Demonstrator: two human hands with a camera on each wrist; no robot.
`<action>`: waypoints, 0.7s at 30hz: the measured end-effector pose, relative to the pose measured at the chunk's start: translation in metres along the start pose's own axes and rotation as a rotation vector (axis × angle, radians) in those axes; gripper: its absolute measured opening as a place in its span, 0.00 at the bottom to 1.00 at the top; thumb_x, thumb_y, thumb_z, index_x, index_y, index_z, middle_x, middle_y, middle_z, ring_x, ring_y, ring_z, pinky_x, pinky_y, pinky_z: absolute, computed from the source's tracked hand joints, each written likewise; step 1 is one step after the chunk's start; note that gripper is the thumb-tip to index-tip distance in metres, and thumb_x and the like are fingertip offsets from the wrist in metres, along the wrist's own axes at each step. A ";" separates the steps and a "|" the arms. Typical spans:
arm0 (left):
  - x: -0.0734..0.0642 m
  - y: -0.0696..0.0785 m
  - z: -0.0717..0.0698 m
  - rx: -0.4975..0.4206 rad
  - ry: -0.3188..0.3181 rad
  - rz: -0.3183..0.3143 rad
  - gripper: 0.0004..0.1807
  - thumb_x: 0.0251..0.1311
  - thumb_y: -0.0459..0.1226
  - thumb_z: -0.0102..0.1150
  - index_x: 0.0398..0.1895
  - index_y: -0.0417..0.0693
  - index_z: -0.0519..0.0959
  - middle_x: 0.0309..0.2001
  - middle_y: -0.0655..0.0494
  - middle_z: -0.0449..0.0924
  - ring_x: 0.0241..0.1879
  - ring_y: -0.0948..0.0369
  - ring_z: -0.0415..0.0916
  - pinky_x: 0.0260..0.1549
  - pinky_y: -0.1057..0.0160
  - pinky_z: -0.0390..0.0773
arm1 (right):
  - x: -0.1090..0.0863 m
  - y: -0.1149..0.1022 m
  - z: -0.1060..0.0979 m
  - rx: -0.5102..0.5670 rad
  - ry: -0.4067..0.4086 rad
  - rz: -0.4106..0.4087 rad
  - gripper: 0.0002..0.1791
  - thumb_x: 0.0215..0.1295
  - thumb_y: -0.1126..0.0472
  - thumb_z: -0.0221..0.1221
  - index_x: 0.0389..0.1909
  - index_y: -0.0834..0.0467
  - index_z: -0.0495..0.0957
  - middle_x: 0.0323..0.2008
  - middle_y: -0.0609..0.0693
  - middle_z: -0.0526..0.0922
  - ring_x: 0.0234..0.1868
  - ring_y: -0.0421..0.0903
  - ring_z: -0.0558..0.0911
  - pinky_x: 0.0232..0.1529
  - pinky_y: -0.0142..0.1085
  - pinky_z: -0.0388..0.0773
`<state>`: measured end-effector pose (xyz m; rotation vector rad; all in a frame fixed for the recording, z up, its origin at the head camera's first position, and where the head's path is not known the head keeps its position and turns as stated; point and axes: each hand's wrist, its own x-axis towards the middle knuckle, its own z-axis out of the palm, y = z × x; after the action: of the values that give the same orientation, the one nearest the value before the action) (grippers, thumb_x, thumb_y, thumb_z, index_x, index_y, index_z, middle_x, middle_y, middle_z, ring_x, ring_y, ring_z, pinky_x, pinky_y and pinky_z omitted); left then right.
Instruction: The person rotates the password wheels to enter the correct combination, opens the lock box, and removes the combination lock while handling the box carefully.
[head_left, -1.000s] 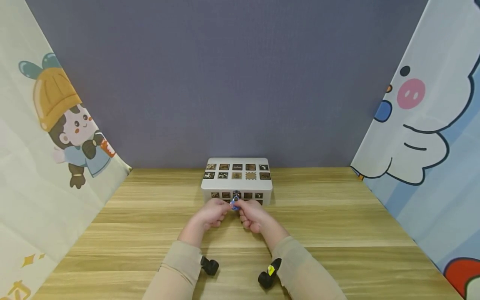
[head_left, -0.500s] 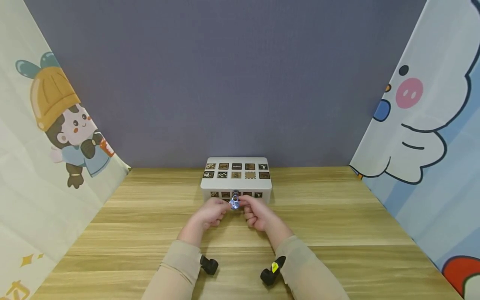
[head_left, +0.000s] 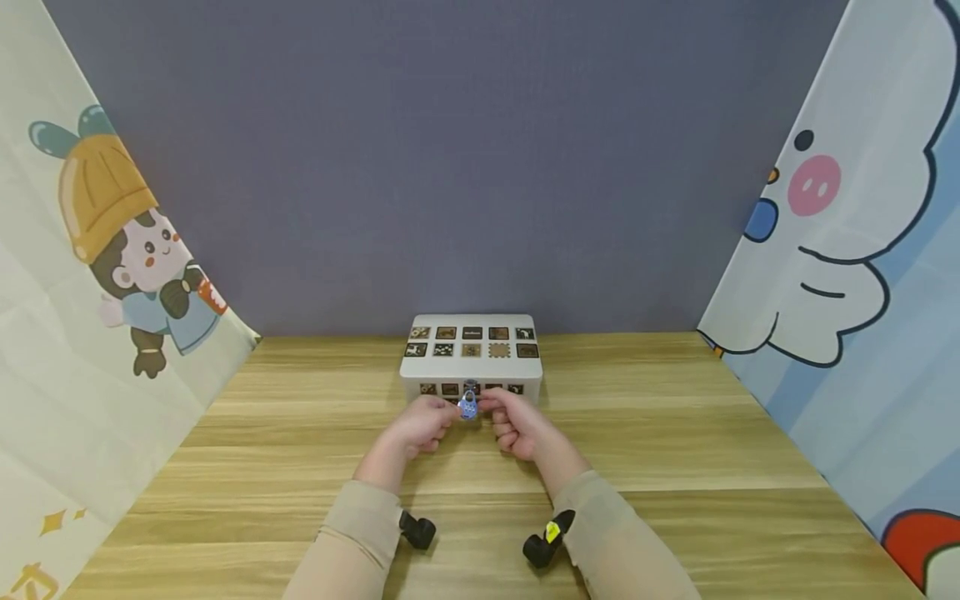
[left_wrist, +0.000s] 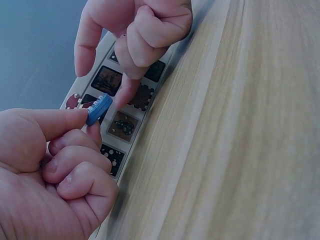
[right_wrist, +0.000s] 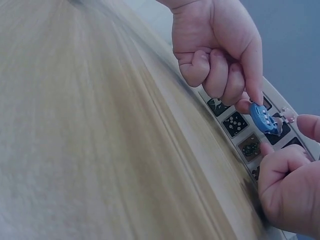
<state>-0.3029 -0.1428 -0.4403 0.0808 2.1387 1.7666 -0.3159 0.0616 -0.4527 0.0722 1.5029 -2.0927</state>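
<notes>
A small blue combination padlock (head_left: 468,407) with number dials is at the metal clasp (head_left: 470,385) on the front of a white box (head_left: 471,372). My left hand (head_left: 423,423) pinches the padlock's side between thumb and forefinger, other fingers curled. In the left wrist view the dials show along one edge of the padlock (left_wrist: 99,109). Just right of it is my right hand (head_left: 519,425), thumb and forefinger spread apart around nothing, remaining fingers bent in. Its forefinger tip is close to the padlock; contact cannot be told. Whether the shackle passes through the clasp is unclear.
The box, printed with small dark and brown pictures, stands at the back of the wooden table (head_left: 300,467) before a grey-blue panel (head_left: 480,167). Cartoon-printed curtains flank the table, one at the left (head_left: 45,333) and one at the right (head_left: 915,350).
My right hand has let go of the padlock and drawn slightly right, its thumb and forefinger parting. The left hand keeps its pinch, and the padlock's face now shows more fully.
</notes>
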 end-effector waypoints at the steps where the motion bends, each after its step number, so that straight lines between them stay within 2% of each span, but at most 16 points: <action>1: 0.000 0.000 0.000 -0.001 0.000 -0.002 0.15 0.71 0.35 0.54 0.46 0.28 0.79 0.16 0.63 0.58 0.14 0.67 0.52 0.12 0.70 0.54 | 0.000 0.000 0.000 -0.001 -0.001 -0.002 0.30 0.72 0.52 0.56 0.66 0.68 0.68 0.14 0.36 0.55 0.12 0.31 0.54 0.11 0.23 0.49; 6: 0.003 -0.002 0.000 -0.014 -0.010 0.009 0.14 0.72 0.35 0.53 0.44 0.27 0.79 0.16 0.63 0.58 0.13 0.68 0.52 0.12 0.70 0.54 | 0.001 0.000 0.002 0.002 0.003 -0.013 0.25 0.71 0.53 0.56 0.61 0.68 0.73 0.14 0.37 0.56 0.12 0.31 0.54 0.11 0.23 0.49; 12: 0.004 -0.003 -0.001 -0.028 -0.025 0.014 0.14 0.73 0.34 0.52 0.43 0.26 0.78 0.15 0.63 0.57 0.12 0.68 0.51 0.11 0.71 0.53 | 0.004 0.001 0.006 0.011 -0.002 -0.018 0.08 0.71 0.56 0.57 0.37 0.58 0.75 0.14 0.37 0.57 0.12 0.31 0.55 0.11 0.23 0.50; 15: 0.004 -0.003 -0.001 -0.028 -0.030 0.009 0.14 0.73 0.34 0.52 0.44 0.26 0.77 0.15 0.63 0.57 0.13 0.68 0.51 0.10 0.71 0.53 | 0.004 0.002 0.009 0.003 -0.010 -0.023 0.10 0.71 0.57 0.57 0.30 0.55 0.75 0.14 0.38 0.59 0.12 0.31 0.55 0.12 0.23 0.50; 21: 0.004 -0.003 -0.002 -0.035 -0.039 0.005 0.14 0.73 0.34 0.51 0.43 0.27 0.78 0.15 0.64 0.55 0.13 0.68 0.50 0.11 0.71 0.52 | 0.004 0.003 0.013 -0.012 -0.011 -0.033 0.11 0.70 0.58 0.58 0.26 0.54 0.73 0.14 0.38 0.59 0.12 0.32 0.56 0.12 0.23 0.50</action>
<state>-0.3063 -0.1440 -0.4435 0.1108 2.0815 1.7899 -0.3146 0.0480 -0.4521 0.0312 1.5193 -2.1064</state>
